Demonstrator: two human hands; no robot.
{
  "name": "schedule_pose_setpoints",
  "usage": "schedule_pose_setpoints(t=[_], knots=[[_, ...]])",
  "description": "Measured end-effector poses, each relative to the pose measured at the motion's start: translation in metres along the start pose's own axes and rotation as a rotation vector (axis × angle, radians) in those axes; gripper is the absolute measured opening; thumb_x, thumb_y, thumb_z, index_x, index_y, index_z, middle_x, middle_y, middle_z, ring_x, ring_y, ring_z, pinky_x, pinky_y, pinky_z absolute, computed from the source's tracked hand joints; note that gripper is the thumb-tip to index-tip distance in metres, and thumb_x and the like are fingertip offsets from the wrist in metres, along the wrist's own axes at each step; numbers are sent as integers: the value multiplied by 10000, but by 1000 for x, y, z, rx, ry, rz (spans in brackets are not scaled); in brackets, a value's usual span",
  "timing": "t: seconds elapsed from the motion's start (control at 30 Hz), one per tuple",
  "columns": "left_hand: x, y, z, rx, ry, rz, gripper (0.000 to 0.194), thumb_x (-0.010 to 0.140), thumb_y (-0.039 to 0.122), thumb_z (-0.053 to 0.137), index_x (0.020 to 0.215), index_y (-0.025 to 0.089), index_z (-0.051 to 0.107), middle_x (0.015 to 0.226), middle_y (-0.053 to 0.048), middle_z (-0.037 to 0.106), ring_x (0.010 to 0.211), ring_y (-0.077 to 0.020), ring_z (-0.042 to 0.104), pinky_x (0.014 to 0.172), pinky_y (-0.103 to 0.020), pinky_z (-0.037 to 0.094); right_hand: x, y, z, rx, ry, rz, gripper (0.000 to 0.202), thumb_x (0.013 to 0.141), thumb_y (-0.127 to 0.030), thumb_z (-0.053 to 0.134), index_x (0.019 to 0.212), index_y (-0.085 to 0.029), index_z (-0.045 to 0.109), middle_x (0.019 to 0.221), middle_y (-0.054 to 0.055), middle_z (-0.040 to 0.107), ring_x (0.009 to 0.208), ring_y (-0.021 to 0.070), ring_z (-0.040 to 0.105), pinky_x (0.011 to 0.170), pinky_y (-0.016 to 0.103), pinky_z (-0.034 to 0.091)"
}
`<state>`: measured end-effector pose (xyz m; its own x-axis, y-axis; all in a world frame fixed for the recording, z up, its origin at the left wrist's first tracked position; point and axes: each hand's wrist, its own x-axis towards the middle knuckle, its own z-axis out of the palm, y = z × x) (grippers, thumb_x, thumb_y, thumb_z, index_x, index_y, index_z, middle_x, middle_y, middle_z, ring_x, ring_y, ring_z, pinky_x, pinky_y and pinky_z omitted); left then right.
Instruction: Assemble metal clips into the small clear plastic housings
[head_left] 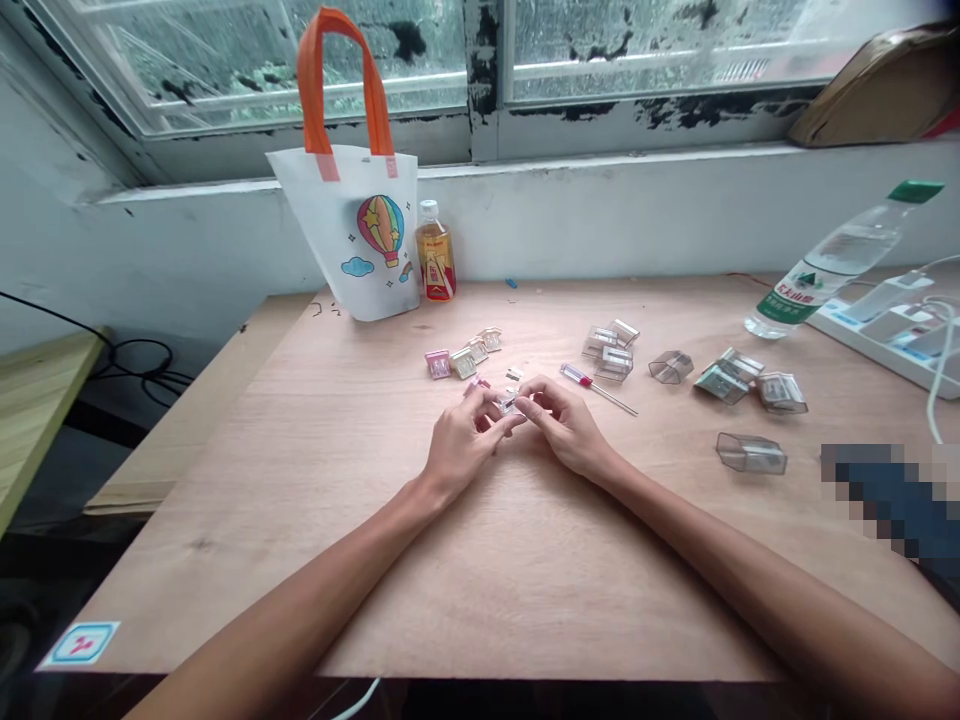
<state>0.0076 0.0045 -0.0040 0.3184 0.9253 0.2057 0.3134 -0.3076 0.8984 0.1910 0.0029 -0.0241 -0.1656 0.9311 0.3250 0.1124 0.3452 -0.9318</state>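
Observation:
Near the middle of the table, my left hand [461, 440] pinches a small clear plastic piece [508, 403], which looks like part of a pencil sharpener. The fingertips of my right hand [559, 418] are closed on the same piece from the other side. A pink piece [476, 385] lies just behind my left fingers, partly hidden. Beyond it are a small pale part [514, 374] and a group of pink and clear pieces [438, 364]. To the right of my right hand lies a screwdriver [598, 388] with a clear and red handle.
Several smoky transparent plastic housings [751, 453] lie on the right of the table [525, 590]. A white bag [345, 230] and a drink bottle [436, 255] stand at the back. A water bottle [825, 270] leans beside a power strip [885, 340]. A pixelated dark object [892, 500] lies far right.

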Motion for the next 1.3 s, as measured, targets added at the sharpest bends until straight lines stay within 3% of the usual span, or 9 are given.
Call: schedule_pose_setpoints(t=[0.27, 0.9, 1.3], knots=[[1, 0, 0, -20, -17, 8, 335, 886, 490, 716, 998, 194, 606, 726, 15, 691, 502, -120, 618, 530, -239, 474, 0, 1, 2, 1, 12, 2, 304, 955, -522, 615, 904, -223, 643, 891, 23, 636, 733, 168, 600, 688, 309, 482], [-4, 2, 0, 128, 25, 46, 207, 909, 373, 701, 998, 218, 595, 748, 28, 724, 604, -142, 691, 592, -233, 488, -7, -6, 9, -103, 91, -89, 215, 981, -384, 613, 874, -203, 658, 932, 36, 659, 827, 170, 614, 664, 275, 448], [-2, 1, 1, 87, 2, 55, 233, 927, 424, 678, 1016, 218, 613, 768, 18, 707, 625, -139, 683, 606, -233, 492, -7, -3, 11, 98, 93, -8, 217, 942, -420, 668, 928, -208, 623, 942, 14, 627, 784, 155, 648, 706, 292, 529]])
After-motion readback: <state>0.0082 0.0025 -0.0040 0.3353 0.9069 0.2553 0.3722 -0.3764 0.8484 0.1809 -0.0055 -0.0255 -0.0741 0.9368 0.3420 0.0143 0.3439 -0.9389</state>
